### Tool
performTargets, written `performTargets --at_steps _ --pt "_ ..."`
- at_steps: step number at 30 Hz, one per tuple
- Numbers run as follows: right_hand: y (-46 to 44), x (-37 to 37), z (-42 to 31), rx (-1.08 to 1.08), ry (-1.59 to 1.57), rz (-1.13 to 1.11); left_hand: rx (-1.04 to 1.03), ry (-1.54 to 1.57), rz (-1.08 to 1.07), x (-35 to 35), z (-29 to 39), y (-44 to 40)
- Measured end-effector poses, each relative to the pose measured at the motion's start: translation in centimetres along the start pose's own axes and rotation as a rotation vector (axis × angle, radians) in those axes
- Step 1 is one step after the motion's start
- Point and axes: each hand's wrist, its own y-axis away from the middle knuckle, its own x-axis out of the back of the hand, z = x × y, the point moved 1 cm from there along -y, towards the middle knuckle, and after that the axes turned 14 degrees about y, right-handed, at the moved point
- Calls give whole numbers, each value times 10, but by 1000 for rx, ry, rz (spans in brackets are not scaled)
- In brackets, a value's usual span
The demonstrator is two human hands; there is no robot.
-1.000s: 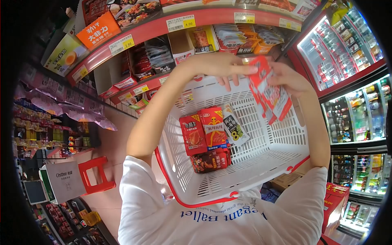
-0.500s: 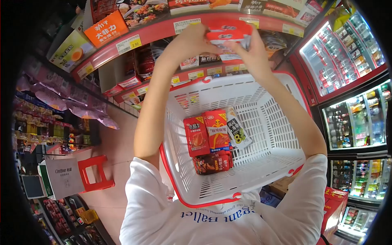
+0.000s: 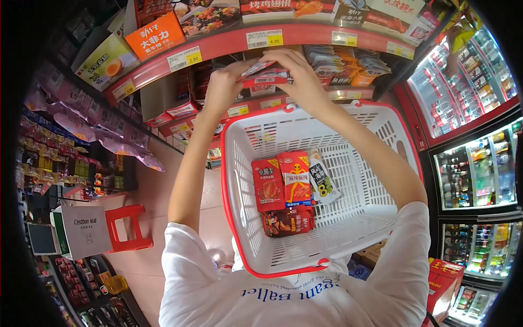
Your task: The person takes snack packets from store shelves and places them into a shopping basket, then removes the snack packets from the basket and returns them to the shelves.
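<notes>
My left hand (image 3: 226,83) and my right hand (image 3: 298,75) are both closed on small red snack packets (image 3: 265,79), one at each end, in front of the lower shelf. The packets sit edge-on to me, and my fingers cover part of them. Below my arms is a white shopping basket with a red rim (image 3: 226,180). Inside it lie a red snack packet (image 3: 268,191), a red packet with a yellow figure (image 3: 296,182), a white packet with green and black print (image 3: 325,177) and dark red packets (image 3: 286,222).
Snack boxes line the upper shelf above a red price rail (image 3: 229,46). More packets (image 3: 332,62) fill the lower shelf. Lit drink fridges (image 3: 479,158) stand to the right, with a red carton (image 3: 444,280) below. At left are hanging snack bags (image 3: 81,125) and a red stool (image 3: 129,228).
Both hands have come down and left with the red packets, from in front of the upper price rail to the lower shelf. The packets have tipped from broad side to edge-on.
</notes>
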Motion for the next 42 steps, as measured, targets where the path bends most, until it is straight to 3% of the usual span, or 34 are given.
performTargets --at_steps 1,5,7,9,11,14,18,20,25,27,31,37,39,40,42 --pt "1 -3 -1 18 116 11 -7 14 47 -1 -3 3" --pt "0 -14 8 -84 -79 -14 -15 20 125 -7 -15 7" --pt "-2 -18 15 -132 -72 -17 216 246 154 -16 -21 6" --pt "-1 -19 19 -178 -63 -19 211 264 164 -25 -32 7" --pt "1 -22 26 -391 -223 -124 347 269 79 -30 -37 4" --pt "-5 -32 31 -425 -243 -148 310 224 118 -25 -28 3" --pt "-13 -37 20 -321 -106 -93 326 158 117 -20 -41 7" --pt "-15 -40 18 -392 45 -207 340 152 79 -21 -48 6" --pt "-16 -42 46 -360 118 -176 398 186 56 -19 -27 -6" --pt "-17 -37 52 -365 154 -188 316 316 93 -22 -31 -10" --pt "-19 -33 58 -434 84 -188 245 318 63 -22 -39 -18" --pt "-24 -40 49 -511 216 -246 335 193 -15 -23 -63 -17" --pt "-26 -44 52 -542 273 -346 47 -169 21 -19 -63 -15" --pt "-26 -48 57 -543 273 -344 46 -169 20 -20 -64 -14" --pt "-28 -55 66 -380 182 -218 285 62 22 -19 -54 -12"
